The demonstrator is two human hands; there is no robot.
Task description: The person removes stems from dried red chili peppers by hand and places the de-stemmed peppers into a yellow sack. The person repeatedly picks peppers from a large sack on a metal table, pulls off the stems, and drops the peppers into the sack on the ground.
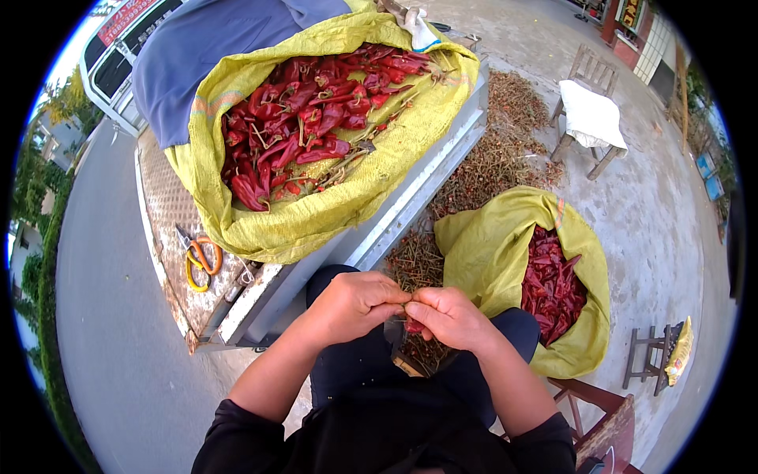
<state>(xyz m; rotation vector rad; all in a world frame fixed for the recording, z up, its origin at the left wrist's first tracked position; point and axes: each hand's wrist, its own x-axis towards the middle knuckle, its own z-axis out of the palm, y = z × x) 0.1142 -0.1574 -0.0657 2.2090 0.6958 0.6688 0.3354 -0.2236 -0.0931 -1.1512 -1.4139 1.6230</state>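
My left hand (360, 301) and my right hand (451, 317) meet in front of my knees, thumbs and fingertips pinched together. From under my right fingers shows part of a red chili pepper (414, 325). The fingertips of my left hand close at its stem end, which they mostly hide. Ahead, a wide-open yellow woven sack (379, 183) holds many dried red chili peppers (296, 118) on the metal truck bed. Right of my right hand, a second yellow woven sack (482, 255) on the ground contains more red chilies (551, 284).
Orange-handled scissors (201, 260) lie on the rusty truck bed (172, 195). Blue cloth (219, 59) drapes behind the near sack. Broken stems (491, 148) cover the ground beside the truck. A wooden chair (592, 71) bears a white cushion (592, 112); a small stool (648, 352) stands far right.
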